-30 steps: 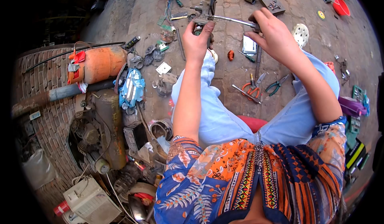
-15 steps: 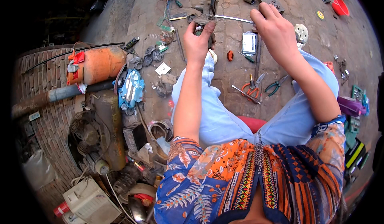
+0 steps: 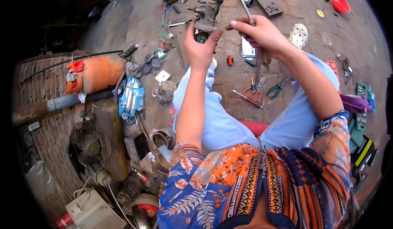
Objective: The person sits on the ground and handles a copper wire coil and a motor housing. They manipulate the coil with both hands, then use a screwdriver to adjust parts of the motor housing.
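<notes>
My left hand (image 3: pixel 198 47) is closed around the lower part of a grimy grey metal machine part (image 3: pixel 207 22), with the thumb on its right side. A black block sticks up from the part's top, and something green shows beneath it by my fingers. My right hand (image 3: pixel 262 34) grips a long-shafted screwdriver (image 3: pixel 244 4). Its shaft points up and away past my fingers, apart from the machine part, and its handle emerges below my palm. My right thumb and index finger reach toward the part's lower right edge. Whether they pinch anything small cannot be made out.
Orange-handled scissors (image 3: pixel 252 92), another screwdriver (image 3: pixel 247 99) and pliers (image 3: pixel 278 87) lie between my legs. Beyond my right hand sits a metal plate with small parts (image 3: pixel 268 4). An orange gas cylinder (image 3: pixel 100 72), a blue bag (image 3: pixel 132 96) and old machine parts crowd the left.
The screwdriver has come away from the machine part and swung from level to upward-pointing. My right hand has turned over and moved left and nearer. The part has tilted, showing more of its top.
</notes>
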Tool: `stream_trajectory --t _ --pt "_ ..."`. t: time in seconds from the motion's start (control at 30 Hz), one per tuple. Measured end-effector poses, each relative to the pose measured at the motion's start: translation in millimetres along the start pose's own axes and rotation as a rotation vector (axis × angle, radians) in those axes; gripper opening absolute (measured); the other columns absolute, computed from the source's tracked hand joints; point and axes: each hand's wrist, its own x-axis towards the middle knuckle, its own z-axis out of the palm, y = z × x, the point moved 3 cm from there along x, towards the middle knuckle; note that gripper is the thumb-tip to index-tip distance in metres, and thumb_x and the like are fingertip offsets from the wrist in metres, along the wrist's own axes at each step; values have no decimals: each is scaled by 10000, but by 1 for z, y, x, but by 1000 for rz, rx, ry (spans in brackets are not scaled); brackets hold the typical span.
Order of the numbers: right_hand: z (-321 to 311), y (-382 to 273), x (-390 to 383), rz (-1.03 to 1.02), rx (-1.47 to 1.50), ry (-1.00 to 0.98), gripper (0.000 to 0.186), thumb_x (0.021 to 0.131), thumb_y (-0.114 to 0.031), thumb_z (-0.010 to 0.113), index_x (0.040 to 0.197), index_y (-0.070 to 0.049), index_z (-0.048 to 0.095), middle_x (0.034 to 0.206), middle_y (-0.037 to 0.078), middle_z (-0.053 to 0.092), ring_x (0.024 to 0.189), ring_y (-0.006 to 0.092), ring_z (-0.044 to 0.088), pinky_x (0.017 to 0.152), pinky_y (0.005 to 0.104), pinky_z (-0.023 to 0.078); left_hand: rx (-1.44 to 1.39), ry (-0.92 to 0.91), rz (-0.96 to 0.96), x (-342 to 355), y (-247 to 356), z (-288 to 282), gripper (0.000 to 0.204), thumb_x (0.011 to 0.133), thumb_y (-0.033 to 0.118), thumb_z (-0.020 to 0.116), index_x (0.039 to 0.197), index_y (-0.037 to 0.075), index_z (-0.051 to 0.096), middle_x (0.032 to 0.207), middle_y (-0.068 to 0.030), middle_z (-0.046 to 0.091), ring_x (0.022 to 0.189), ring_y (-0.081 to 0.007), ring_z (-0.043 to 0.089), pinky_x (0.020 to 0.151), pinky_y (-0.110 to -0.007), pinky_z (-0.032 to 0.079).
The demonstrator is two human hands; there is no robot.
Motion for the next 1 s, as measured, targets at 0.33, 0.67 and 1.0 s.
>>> stream_trajectory --t 0.33,0.67,1.0 --pt "4 13 7 41 429 -22 228 863 -265 691 858 -53 607 684 -52 471 531 20 335 454 197 253 54 -9 139 1 1 18 644 726 222 828 1208 -48 497 905 -53 659 758 -91 588 645 -221 469" --pt "12 11 11 48 514 -79 168 845 -180 699 836 -67 575 672 -59 458 512 15 318 438 191 231 114 -1 155 -1 10 17 660 723 216 832 1219 -53 490 912 -56 654 757 -82 584 650 -213 480" --pt "10 11 10 85 528 -88 177 860 -198 675 796 -101 541 670 -64 465 508 7 316 435 181 231 116 0 178 -2 16 17 662 707 229 842 1204 -47 503 983 -81 659 876 -126 611 782 -261 497"
